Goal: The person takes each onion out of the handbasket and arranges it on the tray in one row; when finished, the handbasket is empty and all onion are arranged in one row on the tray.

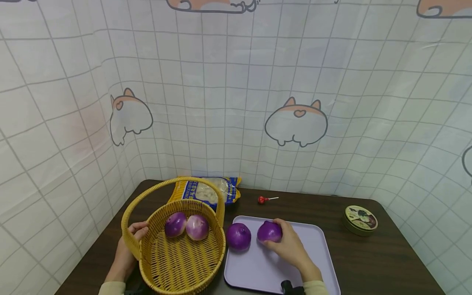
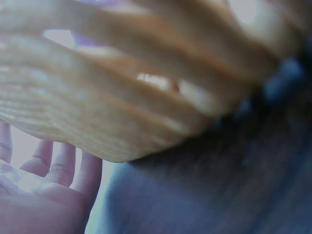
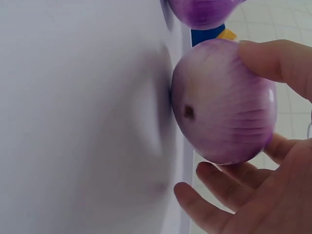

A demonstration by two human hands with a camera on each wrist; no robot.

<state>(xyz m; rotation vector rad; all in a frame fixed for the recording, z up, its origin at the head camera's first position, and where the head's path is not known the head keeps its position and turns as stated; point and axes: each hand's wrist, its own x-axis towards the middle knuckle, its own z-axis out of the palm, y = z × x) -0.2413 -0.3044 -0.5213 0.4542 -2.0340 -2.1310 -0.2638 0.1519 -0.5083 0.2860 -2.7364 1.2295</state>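
A yellow woven basket (image 1: 180, 262) with a tall arched handle stands at the left, holding two purple onions, one on the left (image 1: 175, 224) and a paler one (image 1: 197, 227) beside it. Against the basket's left outer side rests my left hand (image 1: 129, 250), its fingers (image 2: 61, 163) fairly straight in the left wrist view. My right hand (image 1: 289, 246) holds a purple onion (image 3: 222, 102) over the lilac tray (image 1: 250, 274), thumb on one side and fingers round the other. Another purple onion (image 1: 238, 237) sits on the tray's left part, near the basket rim.
Behind the basket lies a yellow and blue bag of pasta (image 1: 210, 190). A red lollipop (image 1: 262, 200) rests beyond the tray on the dark wooden table (image 1: 306, 207). At the right stands a round green tin (image 1: 360, 220). A patterned curtain (image 1: 236, 123) hangs behind the table.
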